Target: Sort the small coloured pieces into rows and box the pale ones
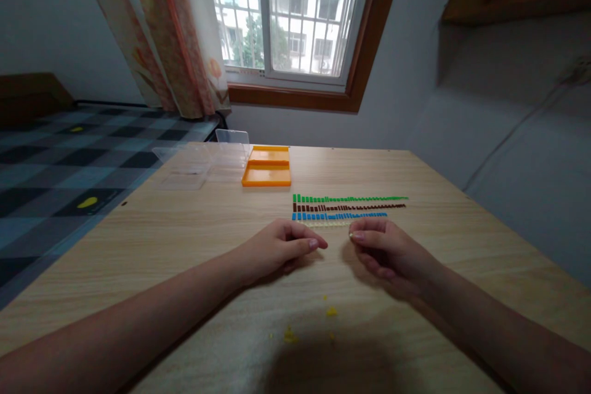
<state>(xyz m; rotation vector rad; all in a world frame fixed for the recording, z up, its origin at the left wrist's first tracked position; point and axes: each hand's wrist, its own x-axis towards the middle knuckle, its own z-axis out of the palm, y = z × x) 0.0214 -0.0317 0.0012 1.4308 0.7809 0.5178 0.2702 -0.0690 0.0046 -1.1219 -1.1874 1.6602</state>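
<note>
My right hand (392,252) pinches a tiny pale-yellow piece (351,235) between thumb and forefinger, just above the table. My left hand (286,245) rests on the table facing it, forefinger and thumb stretched out, with nothing seen in it. Beyond both hands lie rows of small pieces: a green row (318,199), a brown row (318,208) and a blue row (314,217). Nearest to the hands is a pale-yellow row (323,225), partly hidden by them. Closer to me are small yellow heaps (290,335) of loose bits, with another yellow heap (332,311) to their right.
An orange two-part tray (266,184) stands at the back of the wooden table (184,246). Clear plastic boxes (184,175) are to its left, by the table's left edge. A checked bed (92,154) adjoins on the left; a barred window (295,18) is ahead.
</note>
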